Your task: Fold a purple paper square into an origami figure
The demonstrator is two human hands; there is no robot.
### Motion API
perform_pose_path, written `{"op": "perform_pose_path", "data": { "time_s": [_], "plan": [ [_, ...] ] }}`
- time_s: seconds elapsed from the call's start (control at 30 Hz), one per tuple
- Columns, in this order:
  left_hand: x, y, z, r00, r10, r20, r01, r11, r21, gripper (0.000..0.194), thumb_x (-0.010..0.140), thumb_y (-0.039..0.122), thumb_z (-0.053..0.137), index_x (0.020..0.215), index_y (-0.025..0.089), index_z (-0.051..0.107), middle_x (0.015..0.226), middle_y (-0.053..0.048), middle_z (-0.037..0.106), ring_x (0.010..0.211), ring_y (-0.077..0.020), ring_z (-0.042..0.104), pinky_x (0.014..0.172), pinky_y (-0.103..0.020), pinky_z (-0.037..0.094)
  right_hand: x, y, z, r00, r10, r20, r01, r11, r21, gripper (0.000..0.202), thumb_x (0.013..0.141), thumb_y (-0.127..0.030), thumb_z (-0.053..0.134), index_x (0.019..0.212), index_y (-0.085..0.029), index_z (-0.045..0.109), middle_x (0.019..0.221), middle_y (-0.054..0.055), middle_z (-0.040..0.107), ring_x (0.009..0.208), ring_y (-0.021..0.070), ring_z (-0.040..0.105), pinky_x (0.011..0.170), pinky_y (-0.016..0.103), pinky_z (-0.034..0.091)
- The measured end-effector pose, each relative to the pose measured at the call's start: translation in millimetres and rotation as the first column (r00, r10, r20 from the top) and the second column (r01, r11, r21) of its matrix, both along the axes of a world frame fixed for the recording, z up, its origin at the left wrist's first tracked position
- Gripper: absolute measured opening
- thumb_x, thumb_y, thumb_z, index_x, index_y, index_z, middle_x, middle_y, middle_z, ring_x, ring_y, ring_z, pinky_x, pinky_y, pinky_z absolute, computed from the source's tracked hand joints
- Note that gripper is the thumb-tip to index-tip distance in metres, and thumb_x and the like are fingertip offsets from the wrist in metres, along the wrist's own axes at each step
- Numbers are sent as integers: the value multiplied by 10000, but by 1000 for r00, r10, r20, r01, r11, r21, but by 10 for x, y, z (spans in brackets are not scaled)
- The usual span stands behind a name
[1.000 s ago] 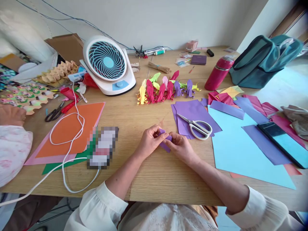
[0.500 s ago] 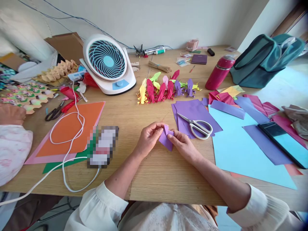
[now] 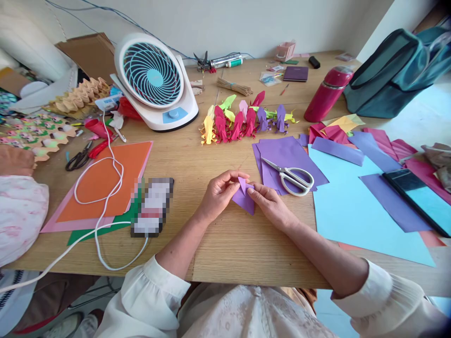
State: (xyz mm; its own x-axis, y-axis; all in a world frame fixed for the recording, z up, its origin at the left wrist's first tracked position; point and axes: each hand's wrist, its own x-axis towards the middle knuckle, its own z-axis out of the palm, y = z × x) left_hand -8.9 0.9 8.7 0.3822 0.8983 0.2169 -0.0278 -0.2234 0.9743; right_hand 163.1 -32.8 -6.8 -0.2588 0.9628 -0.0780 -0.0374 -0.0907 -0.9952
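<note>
A small folded piece of purple paper (image 3: 244,202) is pinched between both hands above the table. My left hand (image 3: 221,193) grips its upper left side, thumb in front. My right hand (image 3: 269,202) closes on its right side, with the thumb pressed on a fold. One narrow flap points up between the fingertips. Just beyond my right hand, white-handled scissors (image 3: 294,180) rest on a stack of purple sheets (image 3: 285,152). Farther back stand several folded paper figures (image 3: 237,124) in yellow, red, purple and green.
At left are a white fan (image 3: 155,84), orange paper (image 3: 102,188), and a phone (image 3: 153,206) with a white cable. Light blue paper (image 3: 352,211), a dark tablet (image 3: 419,202), a red bottle (image 3: 327,94) and a teal bag (image 3: 391,75) lie right. Another person's arm (image 3: 19,206) rests far left.
The camera view has tilted slightly. Both hands stay on the purple paper, and its upper flap now shows a little more openly between the fingers.
</note>
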Motion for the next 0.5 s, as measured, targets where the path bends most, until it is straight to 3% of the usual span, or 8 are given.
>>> {"op": "perform_pose_path", "data": {
  "time_s": [0.23,0.5],
  "plan": [
    [-20,39,-30,1000,9,28,-7,998,-55,174,899,283,634,1015,171,700,965,-52,733,901,-169,683,813,-262,521,14,5,25,999,48,-2,-48,999,-24,456,887,-664,555,850,-214,623,712,4,590,705,168,516,649,285,413],
    [-33,50,-44,993,-62,104,78,983,-164,238,894,236,601,1110,180,684,1042,-63,738,872,-161,681,755,-258,530,20,1,-13,996,50,-71,-55,996,-68,438,899,-647,561,832,-217,607,697,3,655,616,152,537,599,283,410]
  ]
}}
